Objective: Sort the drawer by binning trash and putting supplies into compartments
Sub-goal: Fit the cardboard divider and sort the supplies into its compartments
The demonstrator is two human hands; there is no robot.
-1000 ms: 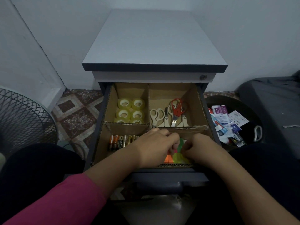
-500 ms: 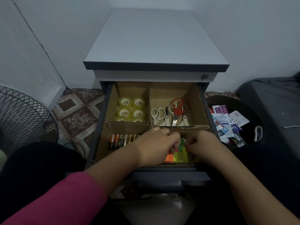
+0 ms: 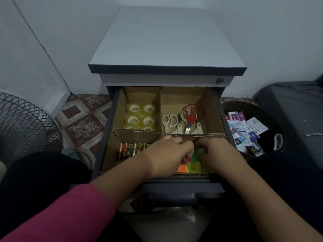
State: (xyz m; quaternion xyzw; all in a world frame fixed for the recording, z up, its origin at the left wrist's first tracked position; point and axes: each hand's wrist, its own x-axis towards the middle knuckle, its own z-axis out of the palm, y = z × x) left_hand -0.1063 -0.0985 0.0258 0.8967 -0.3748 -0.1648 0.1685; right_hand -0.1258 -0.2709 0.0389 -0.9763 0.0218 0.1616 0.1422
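The open drawer (image 3: 111, 137) holds a cardboard divider with compartments. Clear tape rolls (image 3: 141, 117) fill the back left one, scissors (image 3: 185, 119) the back right, batteries (image 3: 131, 150) the front left. Bright sticky notes (image 3: 193, 165), orange, yellow and green, lie in the front right compartment. My left hand (image 3: 167, 154) and my right hand (image 3: 218, 152) are both down in that compartment, fingers curled onto the sticky notes, knuckles nearly touching. What the fingertips pinch is hidden.
A dark bin (image 3: 272, 119) with paper and wrapper trash (image 3: 244, 130) stands right of the drawer. A wire mesh basket (image 3: 22, 126) is at the left. The grey cabinet top (image 3: 166, 41) is above, tiled floor (image 3: 83, 119) at the left.
Both hands stay over the sticky notes and have drawn slightly closer together, shifting the pads a little. Nothing else in the drawer has moved.
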